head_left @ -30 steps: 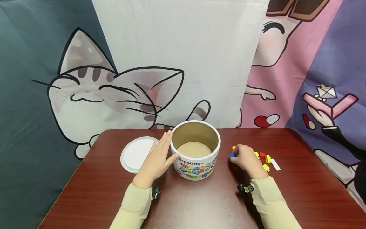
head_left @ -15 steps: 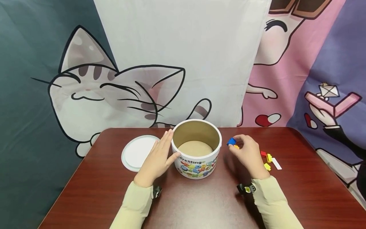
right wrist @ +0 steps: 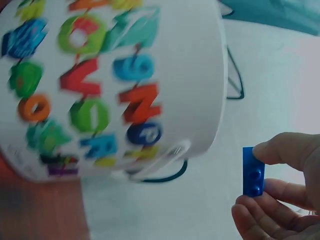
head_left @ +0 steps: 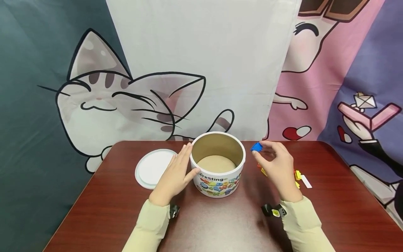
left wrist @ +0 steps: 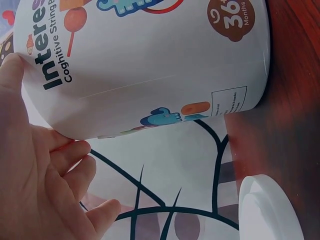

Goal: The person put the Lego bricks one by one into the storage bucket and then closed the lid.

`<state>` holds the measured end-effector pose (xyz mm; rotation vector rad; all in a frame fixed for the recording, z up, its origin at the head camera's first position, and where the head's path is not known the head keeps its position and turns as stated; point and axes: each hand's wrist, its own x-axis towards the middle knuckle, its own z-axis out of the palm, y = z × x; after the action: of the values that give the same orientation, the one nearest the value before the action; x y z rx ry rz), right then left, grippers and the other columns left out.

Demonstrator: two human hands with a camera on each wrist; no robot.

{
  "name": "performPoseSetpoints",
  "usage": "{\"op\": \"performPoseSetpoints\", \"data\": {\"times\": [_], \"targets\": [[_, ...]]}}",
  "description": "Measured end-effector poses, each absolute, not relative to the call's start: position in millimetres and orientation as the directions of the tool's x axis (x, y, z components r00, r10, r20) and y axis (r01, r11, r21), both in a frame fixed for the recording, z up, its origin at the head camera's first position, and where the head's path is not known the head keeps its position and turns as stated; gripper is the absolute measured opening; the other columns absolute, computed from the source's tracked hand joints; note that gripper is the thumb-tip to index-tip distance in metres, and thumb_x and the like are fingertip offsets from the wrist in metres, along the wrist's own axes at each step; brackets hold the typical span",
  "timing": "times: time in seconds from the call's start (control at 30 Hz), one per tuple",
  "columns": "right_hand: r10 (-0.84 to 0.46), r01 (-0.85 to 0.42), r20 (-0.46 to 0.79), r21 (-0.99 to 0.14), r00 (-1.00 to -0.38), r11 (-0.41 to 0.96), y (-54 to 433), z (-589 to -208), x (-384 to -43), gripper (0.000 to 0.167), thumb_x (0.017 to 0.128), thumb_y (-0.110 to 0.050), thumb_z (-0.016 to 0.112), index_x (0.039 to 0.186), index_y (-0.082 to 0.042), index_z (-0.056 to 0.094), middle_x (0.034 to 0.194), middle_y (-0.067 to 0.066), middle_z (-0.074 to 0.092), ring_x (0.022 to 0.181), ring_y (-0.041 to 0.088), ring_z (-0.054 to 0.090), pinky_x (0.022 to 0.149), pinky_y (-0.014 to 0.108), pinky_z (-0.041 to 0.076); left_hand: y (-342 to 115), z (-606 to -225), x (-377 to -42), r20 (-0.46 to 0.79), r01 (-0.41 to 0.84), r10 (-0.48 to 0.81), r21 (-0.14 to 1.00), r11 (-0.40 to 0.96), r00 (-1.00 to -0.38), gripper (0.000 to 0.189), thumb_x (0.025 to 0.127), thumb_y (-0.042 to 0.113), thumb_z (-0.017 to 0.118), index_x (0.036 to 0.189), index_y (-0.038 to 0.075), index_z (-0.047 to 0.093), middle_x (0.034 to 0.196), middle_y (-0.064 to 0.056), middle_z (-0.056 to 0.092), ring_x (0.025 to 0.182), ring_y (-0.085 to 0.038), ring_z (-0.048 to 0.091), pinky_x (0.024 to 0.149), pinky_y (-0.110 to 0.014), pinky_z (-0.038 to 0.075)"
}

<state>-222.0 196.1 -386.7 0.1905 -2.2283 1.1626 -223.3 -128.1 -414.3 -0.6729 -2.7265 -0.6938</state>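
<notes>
pinching blue brick (head_left: 256, 147): right hand (head_left: 278, 164), near uncovered tub (head_left: 217, 183), beige floor (head_left: 216, 163) showing inside; left hand (head_left: 173, 175) straight-fingered against tub.

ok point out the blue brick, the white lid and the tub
Blue brick (right wrist: 253, 171), right wrist view: studded side.
White lid (head_left: 153, 167), head view: flat middle.
Tub (head_left: 218, 184), head view: printed front wall.

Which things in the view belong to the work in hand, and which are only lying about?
Likely part of the job:
Blue block, pinched by the right hand
Open bucket, touched by the left hand
Loose blocks on the table, probably

Likely just lying about:
White lid, untouched
White strip beside the blocks, though it may belong
Printed cloth, hanging behind
</notes>
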Motion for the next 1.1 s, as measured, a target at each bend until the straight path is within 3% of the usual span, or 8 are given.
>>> {"op": "performPoseSetpoints", "data": {"times": [0.13, 0.33, 0.57, 0.83, 1.1], "targets": [[0.118, -0.45, 0.591, -0.714, -0.798, 0.536, 183, -379, -224, 0.036, 0.082, -0.01, 0.086, 0.115, -0.004, 0.073, 0.104, 0.007, 0.067, 0.09, 0.014, 0.069, 0.081, 0.008, 0.051, -131, -415, -223, 0.342, 0.486, 0.367, 0.392, 0.781, -0.865, 0.083, 0.102, 0.049, 0.056, 0.163, 0.008, 0.019, 0.168, -0.007, 0.021, 0.155, -0.023, 0.016, 0.122, -0.058, 0.017], [0.033, -0.485, 0.573, -0.721, -0.819, 0.494, 162, -369, -237, 0.035, 0.082, -0.011, 0.087, 0.113, -0.003, 0.074, 0.103, 0.009, 0.069, 0.09, 0.021, 0.071, 0.079, 0.014, 0.055, -132, -415, -221, 0.35, 0.486, 0.362, 0.392, 0.781, -0.864, 0.083, 0.102, 0.049, 0.056, 0.162, 0.007, 0.019, 0.168, -0.008, 0.022, 0.154, -0.027, 0.02, 0.122, -0.058, 0.018], [-0.083, -0.509, 0.556, -0.677, -0.827, 0.531, 137, -363, -252, 0.034, 0.082, -0.011, 0.086, 0.112, 0.0, 0.075, 0.1, 0.012, 0.068, 0.086, 0.024, 0.072, 0.077, 0.04, 0.061, -133, -414, -220, 0.354, 0.49, 0.363, 0.395, 0.777, -0.862, 0.083, 0.102, 0.05, 0.056, 0.162, 0.007, 0.019, 0.167, -0.008, 0.023, 0.155, -0.024, 0.018, 0.122, -0.057, 0.018], [-0.183, -0.533, 0.535, -0.626, -0.825, 0.569, 116, -362, -265, 0.036, 0.084, -0.01, 0.084, 0.115, 0.005, 0.072, 0.104, 0.02, 0.068, 0.091, 0.031, 0.073, 0.082, 0.04, 0.061, -133, -416, -221, 0.361, 0.499, 0.369, 0.398, 0.77, -0.856, 0.082, 0.102, 0.05, 0.055, 0.162, 0.006, 0.019, 0.167, -0.01, 0.023, 0.154, -0.028, 0.02, 0.121, -0.058, 0.02], [-0.093, -0.572, 0.624, -0.634, -0.776, 0.52, 132, -362, -259, 0.02, 0.089, -0.005, 0.076, 0.108, 0.001, 0.074, 0.101, 0.014, 0.071, 0.092, 0.027, 0.069, 0.08, 0.043, 0.061, -131, -416, -222, 0.347, 0.499, 0.377, 0.4, 0.769, -0.859, 0.083, 0.102, 0.05, 0.055, 0.163, 0.008, 0.017, 0.168, -0.008, 0.021, 0.155, -0.026, 0.018, 0.122, -0.057, 0.02]]}}
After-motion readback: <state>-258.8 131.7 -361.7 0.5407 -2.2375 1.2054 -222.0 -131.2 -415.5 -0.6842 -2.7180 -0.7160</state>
